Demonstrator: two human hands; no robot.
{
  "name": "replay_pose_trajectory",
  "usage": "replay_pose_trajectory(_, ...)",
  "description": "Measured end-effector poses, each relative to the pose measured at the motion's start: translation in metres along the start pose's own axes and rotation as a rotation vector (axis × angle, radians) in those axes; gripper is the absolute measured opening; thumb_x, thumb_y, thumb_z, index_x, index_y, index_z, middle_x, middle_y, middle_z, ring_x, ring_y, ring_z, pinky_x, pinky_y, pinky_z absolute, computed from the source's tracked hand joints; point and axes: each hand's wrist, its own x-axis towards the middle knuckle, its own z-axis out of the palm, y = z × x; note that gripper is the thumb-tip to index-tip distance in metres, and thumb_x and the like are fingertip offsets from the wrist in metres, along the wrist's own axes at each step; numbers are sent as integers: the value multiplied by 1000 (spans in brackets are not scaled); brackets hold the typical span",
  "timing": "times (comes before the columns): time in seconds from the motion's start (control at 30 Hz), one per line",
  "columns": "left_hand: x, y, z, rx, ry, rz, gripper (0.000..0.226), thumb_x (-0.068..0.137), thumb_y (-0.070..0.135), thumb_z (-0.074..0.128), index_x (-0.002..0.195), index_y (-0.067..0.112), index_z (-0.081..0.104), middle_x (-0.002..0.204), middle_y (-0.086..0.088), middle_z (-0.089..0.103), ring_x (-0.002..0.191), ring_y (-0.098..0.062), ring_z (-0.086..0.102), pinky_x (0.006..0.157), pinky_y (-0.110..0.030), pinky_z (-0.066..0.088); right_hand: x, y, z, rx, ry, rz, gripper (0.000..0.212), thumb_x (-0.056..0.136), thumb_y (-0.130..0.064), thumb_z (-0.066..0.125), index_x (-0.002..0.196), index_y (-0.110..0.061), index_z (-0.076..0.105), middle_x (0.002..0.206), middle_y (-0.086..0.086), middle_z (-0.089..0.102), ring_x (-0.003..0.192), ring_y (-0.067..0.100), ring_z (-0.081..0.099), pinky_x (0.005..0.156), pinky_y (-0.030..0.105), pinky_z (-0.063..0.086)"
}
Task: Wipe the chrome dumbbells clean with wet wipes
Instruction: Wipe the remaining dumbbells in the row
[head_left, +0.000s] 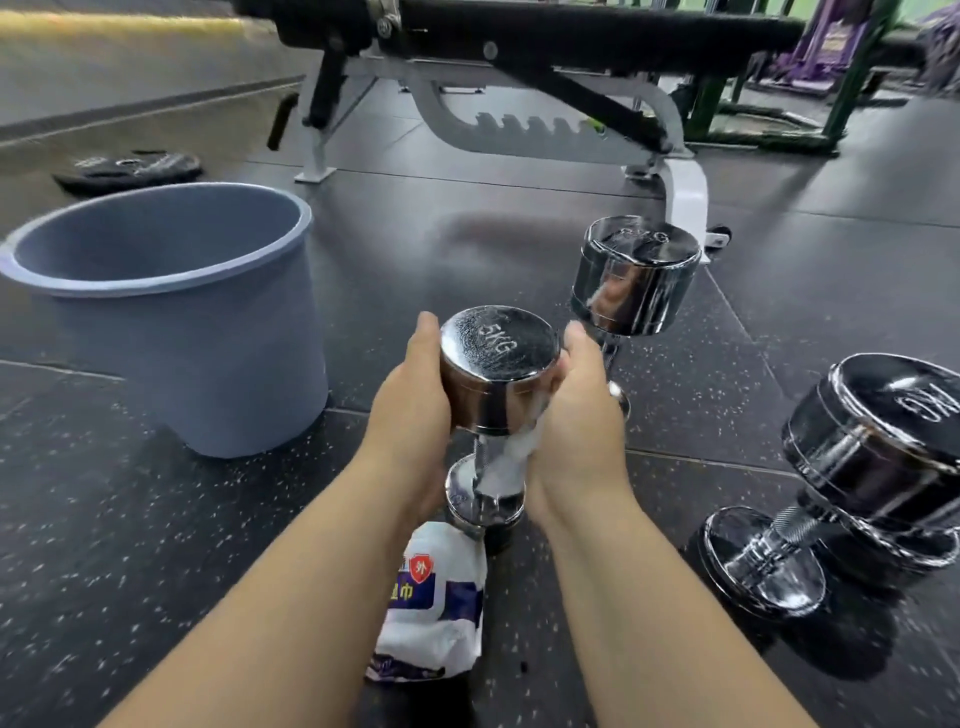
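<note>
A chrome dumbbell marked 5KG (498, 358) stands upright on its lower head in the middle of the floor. My left hand (415, 400) grips the left side of its top head. My right hand (576, 415) holds a white wet wipe (506, 457) against the right side of the head, and the wipe hangs down along the handle. A second chrome dumbbell (634, 275) stands just behind. A third, larger one (872, 447) lies tilted on the right. The wet-wipe pack (436, 603) lies on the floor below the dumbbell, between my forearms.
A grey-blue plastic bucket (171, 312) stands on the left. A weight bench (519, 104) spans the back, with black weight plates (127, 169) on the floor at far left. The floor is black speckled rubber matting.
</note>
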Motion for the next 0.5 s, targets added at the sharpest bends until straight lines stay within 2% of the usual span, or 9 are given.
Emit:
replay_pose_trajectory(0.07,-2,-5,-3,5,-38,42,45,103,46,38,90,18,70,87,8,77,90,-6,71,91,-31,51,-2,-7,1,-5,7,-107,37,95,-40,52,103,-9,70,103,10,75,94,21,72,79,33,60)
replay_pose_trajectory(0.13,-2,-5,-5,-38,-42,43,42,103,45,38,97,18,70,92,6,77,91,-7,71,89,-30,51,4,-15,7,-127,18,-120,48,89,-54,52,96,-12,75,102,11,74,98,28,70,93,45,55)
replay_pose_trajectory(0.2,2,-4,-5,-82,-73,-28,45,103,48,37,106,17,69,99,1,76,94,-13,71,84,-30,54,7,-20,12,-174,-3,-17,61,93,-63,44,99,-10,73,97,12,75,93,30,71,91,46,54)
replay_pose_trajectory(0.27,5,2,-4,-130,-174,-94,57,103,51,29,109,12,69,105,-7,75,98,-18,71,79,-29,56,2,-22,10,-120,-43,59,70,95,-64,37,111,-3,69,101,15,74,93,31,71,88,45,55)
replay_pose_trajectory(0.33,8,1,-6,-129,-215,-105,59,103,51,26,112,10,68,107,-9,74,99,-19,71,78,-29,57,-6,-18,0,-13,-82,106,68,99,-58,32,116,-2,66,106,18,73,94,28,71,84,42,58)
replay_pose_trajectory(0.43,9,-23,-13,-106,-82,-52,46,105,41,34,114,12,68,109,-6,74,105,-19,69,96,-36,51,-9,6,-21,56,-90,70,40,104,-31,31,96,-10,65,88,7,72,80,16,69,74,29,57)
replay_pose_trajectory(0.5,1,-42,-16,-86,-33,-68,39,104,33,40,107,11,72,104,-7,75,102,-19,69,92,-35,50,-10,29,-29,-30,-93,0,28,95,-15,39,96,-10,67,84,7,69,80,18,64,76,31,53)
